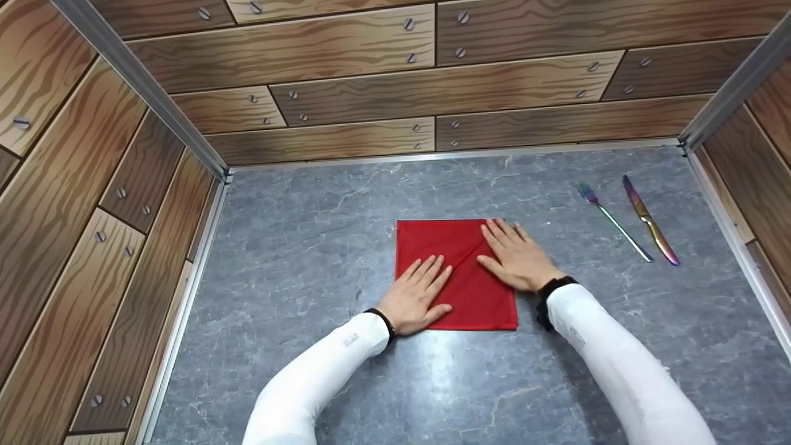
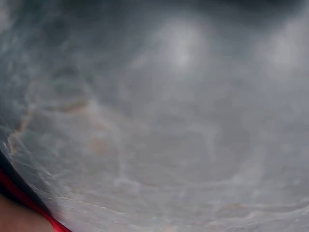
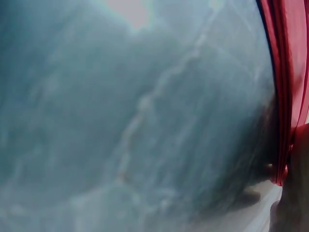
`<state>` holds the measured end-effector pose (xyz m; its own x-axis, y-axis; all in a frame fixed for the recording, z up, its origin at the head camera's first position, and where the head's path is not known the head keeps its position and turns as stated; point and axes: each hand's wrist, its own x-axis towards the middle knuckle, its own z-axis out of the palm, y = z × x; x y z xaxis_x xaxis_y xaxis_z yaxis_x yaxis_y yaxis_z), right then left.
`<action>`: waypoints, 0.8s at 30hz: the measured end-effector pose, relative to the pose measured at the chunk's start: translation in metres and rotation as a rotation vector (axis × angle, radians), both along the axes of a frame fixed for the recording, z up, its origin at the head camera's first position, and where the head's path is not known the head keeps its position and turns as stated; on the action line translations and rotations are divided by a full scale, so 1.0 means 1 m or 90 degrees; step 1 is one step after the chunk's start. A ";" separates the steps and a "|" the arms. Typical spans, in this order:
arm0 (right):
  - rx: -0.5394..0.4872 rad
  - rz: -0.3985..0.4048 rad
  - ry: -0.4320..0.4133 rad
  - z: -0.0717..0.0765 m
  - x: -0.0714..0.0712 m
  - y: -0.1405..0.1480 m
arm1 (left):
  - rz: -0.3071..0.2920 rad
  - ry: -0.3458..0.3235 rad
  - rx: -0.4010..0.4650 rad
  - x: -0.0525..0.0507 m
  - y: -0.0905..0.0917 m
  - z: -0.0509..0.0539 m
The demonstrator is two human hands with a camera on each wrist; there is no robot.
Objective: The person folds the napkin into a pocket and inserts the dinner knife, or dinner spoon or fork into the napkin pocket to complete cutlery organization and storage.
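A red cloth napkin (image 1: 476,303), folded into a near square, lies flat on the grey marbled tabletop. On its lower left part rests my left hand (image 1: 415,298), fingers straight and spread, palm down. My right hand (image 1: 519,256) lies flat over the napkin's upper right edge, with its fingertips near the top right corner. A diagonal crease runs between the two hands. In the right wrist view the napkin's stacked layers (image 3: 282,87) show at the right edge. The left wrist view catches only a sliver of red at its lower left corner.
To the right of the napkin lie a rainbow-coloured fork (image 1: 612,219) and a matching knife (image 1: 649,222), side by side and slanted. Wood-patterned panels (image 1: 346,105) wall the tabletop (image 1: 296,247) at the back, left and right, with metal strips along their base.
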<state>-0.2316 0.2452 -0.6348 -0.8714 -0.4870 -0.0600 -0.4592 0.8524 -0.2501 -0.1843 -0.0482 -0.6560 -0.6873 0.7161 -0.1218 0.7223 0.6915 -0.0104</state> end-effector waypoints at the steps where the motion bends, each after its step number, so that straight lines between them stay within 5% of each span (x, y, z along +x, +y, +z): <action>1: -0.003 0.000 -0.003 0.000 0.000 0.000 | 0.000 -0.001 0.002 0.000 0.000 0.000; 11: 0.002 0.005 0.001 -0.003 0.000 -0.004 | -0.004 -0.010 0.026 0.002 -0.005 0.001; 19: -0.002 0.010 -0.013 -0.008 0.000 -0.002 | -0.056 0.006 0.054 0.020 -0.026 0.004; 24: 0.010 0.003 -0.018 -0.007 0.000 0.002 | -0.058 0.003 0.050 0.029 -0.036 0.005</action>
<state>-0.2320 0.2475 -0.6422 -0.8672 -0.4893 -0.0925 -0.4556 0.8545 -0.2497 -0.1556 -0.0840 -0.6515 -0.6198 0.7825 -0.0596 0.7819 0.6223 0.0385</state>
